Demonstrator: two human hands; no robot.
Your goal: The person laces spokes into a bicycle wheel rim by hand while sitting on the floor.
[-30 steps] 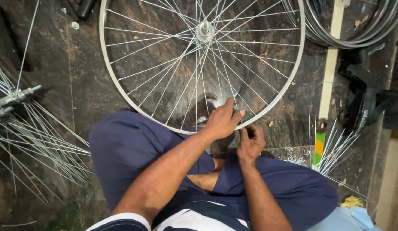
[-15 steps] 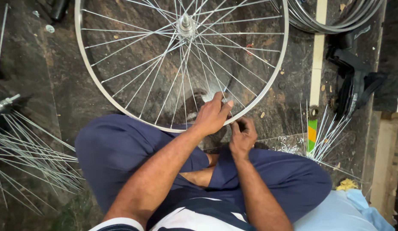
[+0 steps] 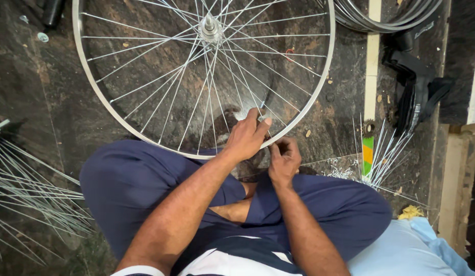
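Wheel [image 3: 145, 76] first: one spoked bicycle wheel is laid flat on the dark stone floor [image 3: 48, 102], its near rim resting against the seated person's crossed legs. It is judged light but stiff at the rim, while the thin spokes are judged springy and easily bent, so the metal rim would be the safe place to take hold, not a single wire. One hub [image 3: 210, 26] is seen at its centre.

Left hand [image 3: 246, 138] is draped over the near rim, fingers curled down among the spokes; something thin appears to be pinched at the fingertips, though it cannot be told exactly what. Right hand [image 3: 284, 162] is held just beside the rim, fingers clenched around a small item that is hidden from view.

Loose spokes [image 3: 28, 189] are fanned out in one bundle to the left, too many to count; a second bunch of spokes [image 3: 388, 148] is spread to the right. Stacked rims [image 3: 385, 18] are glimpsed at the top edge, their number unclear.
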